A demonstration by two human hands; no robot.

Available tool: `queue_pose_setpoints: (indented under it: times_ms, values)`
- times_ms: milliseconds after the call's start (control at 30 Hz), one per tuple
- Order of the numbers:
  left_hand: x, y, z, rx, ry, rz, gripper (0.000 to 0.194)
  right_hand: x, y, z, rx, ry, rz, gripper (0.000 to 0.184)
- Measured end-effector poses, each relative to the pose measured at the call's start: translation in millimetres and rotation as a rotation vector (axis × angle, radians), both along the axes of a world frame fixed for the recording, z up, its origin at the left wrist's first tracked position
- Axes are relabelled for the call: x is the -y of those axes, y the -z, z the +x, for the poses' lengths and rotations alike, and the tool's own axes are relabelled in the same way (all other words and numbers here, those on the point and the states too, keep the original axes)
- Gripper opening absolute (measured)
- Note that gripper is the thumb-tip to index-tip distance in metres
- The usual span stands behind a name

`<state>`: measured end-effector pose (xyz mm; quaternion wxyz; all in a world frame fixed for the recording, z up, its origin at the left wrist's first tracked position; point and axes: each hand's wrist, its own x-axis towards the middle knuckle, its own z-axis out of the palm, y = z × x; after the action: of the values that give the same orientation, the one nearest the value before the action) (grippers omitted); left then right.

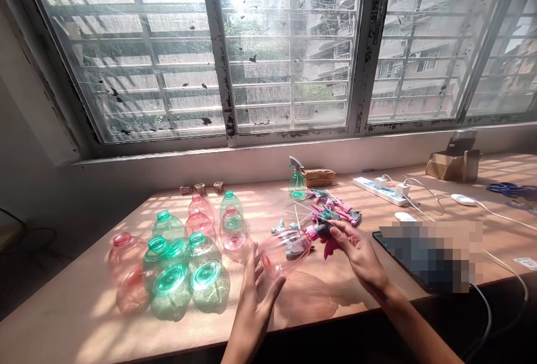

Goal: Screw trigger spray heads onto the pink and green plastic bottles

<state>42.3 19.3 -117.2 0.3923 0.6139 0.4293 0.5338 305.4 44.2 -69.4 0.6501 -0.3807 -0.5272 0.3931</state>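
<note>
10 bottles (203, 255), 2 hands (359, 253)

Bare left hand (255, 302), bare right hand (358, 252)
Remotely, I see slim fingers (252, 268) and a bare right forearm (415, 320).

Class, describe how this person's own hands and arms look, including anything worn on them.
The left hand and right hand are both ungloved, with slender fingers. The left forearm and right forearm are bare where they show, with no sleeve in view. No watch, bracelet or ring can be made out.
</note>
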Motion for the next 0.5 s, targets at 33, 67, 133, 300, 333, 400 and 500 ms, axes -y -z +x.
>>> queue_pose_setpoints:
  times_ms: [33,67,133,300,333,400,500]
  values:
    - [-0.5,0.7,0.3,-0.024,-0.023,-0.002,0.083,-11.0,-14.5,3.0,0.076,0.066,0.067,0.046]
    - [-0.6,1.4,0.6,-0.04,-0.038,-0.006,0.081,-24.4,-30.1,5.6,0.169,0.139,0.138,0.046]
    - [0.0,2.2,0.9,-0.075,-0.035,-0.008,0.071,-57.1,-61.3,7.5,0.326,0.22,0.221,0.048]
    - [5.4,-3.6,1.3,-0.25,0.006,0.032,0.043,-152.9,-110.0,-10.5,0.529,0.304,0.229,0.036]
    - [6.8,-5.9,1.4,-0.28,0.007,0.032,0.04,-170.5,-112.4,-16.3,0.572,0.306,0.214,0.031]
    - [10.0,-10.8,1.5,-0.322,0.022,0.025,0.036,-201.3,-111.4,-27.5,0.66,0.308,0.185,0.025]
    - [14.4,-16.7,1.3,-0.334,0.052,-0.006,0.033,-234.1,-102.1,-39.5,0.79,0.312,0.129,0.029]
